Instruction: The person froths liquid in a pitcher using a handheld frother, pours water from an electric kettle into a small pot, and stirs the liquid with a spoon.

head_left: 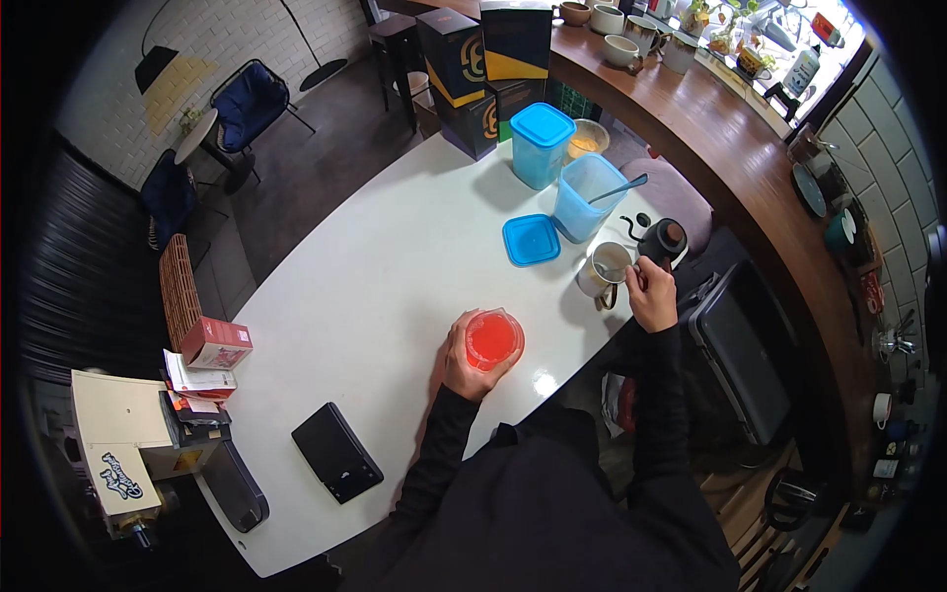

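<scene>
My left hand [468, 360] is wrapped round a clear container of red liquid [493, 339] on the white table [335, 306]. At the right, my right hand [653, 294] is closed at the rim of a mug [605, 270], pinching something thin that reaches into it; it looks like a spoon handle. Just behind the mug stands a black gooseneck kettle [661, 241]. An open blue container [584, 202] with a spoon [619, 188] in it is farther back, its blue lid [532, 240] flat beside it. Another blue container [542, 148] has its lid on.
A black flat device [336, 453] lies at the front left, near a red box [216, 342] and papers. Dark boxes [469, 79] stack at the far end. A wooden counter [691, 128] with cups curves along the right. A grey case [742, 350] stands beside the table.
</scene>
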Demonstrator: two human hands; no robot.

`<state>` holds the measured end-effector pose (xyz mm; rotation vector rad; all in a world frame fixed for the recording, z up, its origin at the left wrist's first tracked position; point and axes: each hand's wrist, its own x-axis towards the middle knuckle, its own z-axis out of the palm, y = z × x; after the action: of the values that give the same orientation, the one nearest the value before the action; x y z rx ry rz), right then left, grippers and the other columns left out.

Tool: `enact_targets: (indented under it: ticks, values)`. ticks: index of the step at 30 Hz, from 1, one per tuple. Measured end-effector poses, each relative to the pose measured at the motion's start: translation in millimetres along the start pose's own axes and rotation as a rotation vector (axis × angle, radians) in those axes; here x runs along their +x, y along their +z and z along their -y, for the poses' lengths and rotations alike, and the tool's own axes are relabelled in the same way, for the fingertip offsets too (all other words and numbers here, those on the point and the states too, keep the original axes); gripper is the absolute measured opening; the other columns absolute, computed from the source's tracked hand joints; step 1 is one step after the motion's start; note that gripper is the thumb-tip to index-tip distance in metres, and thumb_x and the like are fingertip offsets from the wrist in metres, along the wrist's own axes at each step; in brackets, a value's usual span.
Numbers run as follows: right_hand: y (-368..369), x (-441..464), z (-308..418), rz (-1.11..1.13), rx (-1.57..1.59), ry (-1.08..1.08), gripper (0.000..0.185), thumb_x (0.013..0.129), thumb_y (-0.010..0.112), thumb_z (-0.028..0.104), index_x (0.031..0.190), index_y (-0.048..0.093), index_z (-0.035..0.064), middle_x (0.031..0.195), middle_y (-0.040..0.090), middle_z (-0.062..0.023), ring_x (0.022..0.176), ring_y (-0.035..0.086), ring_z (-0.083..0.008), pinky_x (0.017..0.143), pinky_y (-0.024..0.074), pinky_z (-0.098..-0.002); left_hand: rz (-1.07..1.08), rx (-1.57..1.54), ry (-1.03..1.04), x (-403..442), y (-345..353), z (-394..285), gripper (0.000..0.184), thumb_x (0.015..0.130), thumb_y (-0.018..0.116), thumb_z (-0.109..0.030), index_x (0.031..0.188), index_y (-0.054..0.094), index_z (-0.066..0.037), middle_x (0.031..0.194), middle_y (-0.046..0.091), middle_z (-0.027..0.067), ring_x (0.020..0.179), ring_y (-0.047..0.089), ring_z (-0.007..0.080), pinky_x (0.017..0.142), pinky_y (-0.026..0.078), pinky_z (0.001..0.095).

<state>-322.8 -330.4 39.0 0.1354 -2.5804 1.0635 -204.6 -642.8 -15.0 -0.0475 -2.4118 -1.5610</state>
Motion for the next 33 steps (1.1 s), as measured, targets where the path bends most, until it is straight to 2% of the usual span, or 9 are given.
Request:
enact_targets:
  ticks: [1,4,5,8,14,20,25,30,33]
  values:
    - [0.9,0.0,0.9,-0.003,0.039,-0.029,0.033,0.097,0.070,0.014,0.079,0.047,-0.0019,0.062,0.041,-0.0162,0.053,0.039,-0.0252,0.053,0.0338,-0.0404,0.003,0.000,-0.004,-0.2,-0.2,-0.5,0.084,0.070,0.096,-0.026,0.138,0.053,-0.001,0.134,0.061,0.0217,0.126,0.060,0.0401,0.108,0.049,0.0488]
    - [-8.6,2.2,7.4,-0.064,0.023,-0.115,0.031,0.099,0.067,0.010,0.080,0.046,-0.0019,0.064,0.040,-0.0144,0.056,0.037,-0.0206,0.054,0.0334,-0.0379,-0.006,0.017,0.016,-0.1,-1.1,-2.8,0.085,0.070,0.096,-0.027,0.138,0.052,-0.001,0.134,0.061,0.0214,0.126,0.060,0.0400,0.108,0.049,0.0487]
    - [-18.1,1.9,12.2,-0.008,0.004,-0.019,0.027,0.098,0.066,0.012,0.083,0.049,-0.0018,0.070,0.049,-0.0215,0.064,0.054,-0.0395,0.060,0.0402,-0.0443,-0.014,0.031,0.044,0.0,-1.2,-3.3,0.085,0.070,0.096,-0.027,0.138,0.052,-0.001,0.134,0.061,0.0213,0.126,0.060,0.0398,0.108,0.049,0.0485]
    - [-42.8,-0.5,29.9,-0.059,0.087,-0.049,0.024,0.103,0.062,0.010,0.086,0.051,-0.0032,0.069,0.046,-0.0195,0.060,0.043,-0.0232,0.058,0.0373,-0.0391,-0.025,0.069,0.082,0.3,-1.1,-2.5,0.085,0.070,0.096,-0.026,0.139,0.052,-0.001,0.135,0.061,0.0212,0.127,0.059,0.0394,0.109,0.049,0.0483]
    - [-78.3,-18.8,102.8,0.026,0.327,0.016,0.022,0.106,0.058,0.009,0.090,0.056,-0.0044,0.072,0.048,-0.0110,0.069,0.042,-0.0137,0.063,0.0374,-0.0333,-0.039,0.063,0.066,-0.9,0.7,1.3,0.095,0.068,0.098,-0.032,0.143,0.050,0.000,0.138,0.059,0.0219,0.129,0.058,0.0393,0.110,0.049,0.0483]
    - [-8.6,-59.7,127.9,0.286,0.391,-0.118,0.013,0.099,0.065,0.004,0.088,0.060,-0.0015,0.076,0.055,-0.0136,0.070,0.052,-0.0317,0.073,0.0390,-0.0385,-0.027,0.069,0.068,-0.8,-0.4,4.2,0.099,0.068,0.098,-0.040,0.144,0.049,0.000,0.140,0.057,0.0219,0.132,0.056,0.0403,0.111,0.047,0.0487]
    - [18.9,-65.7,135.5,0.453,0.260,-0.243,0.014,0.097,0.066,0.007,0.087,0.058,0.0020,0.078,0.055,-0.0123,0.071,0.054,-0.0328,0.072,0.0357,-0.0404,-0.038,0.073,0.072,-1.8,1.0,5.9,0.097,0.069,0.097,-0.044,0.143,0.051,0.000,0.140,0.057,0.0212,0.135,0.053,0.0405,0.113,0.046,0.0493]
    - [28.3,-70.1,133.5,0.433,0.245,-0.293,0.014,0.098,0.066,0.007,0.086,0.061,0.0023,0.076,0.055,-0.0108,0.068,0.049,-0.0291,0.071,0.0357,-0.0397,-0.047,0.065,0.096,-1.0,1.2,6.7,0.095,0.069,0.097,-0.044,0.141,0.053,-0.001,0.140,0.058,0.0201,0.136,0.053,0.0406,0.114,0.045,0.0494]
    - [33.7,-73.0,135.0,0.424,0.207,-0.317,0.012,0.097,0.067,0.007,0.086,0.063,0.0030,0.078,0.057,-0.0104,0.070,0.052,-0.0296,0.072,0.0368,-0.0398,-0.094,0.141,0.177,-0.3,1.0,6.5,0.094,0.069,0.097,-0.043,0.141,0.054,-0.001,0.135,0.063,0.0201,0.126,0.062,0.0371,0.106,0.053,0.0481]
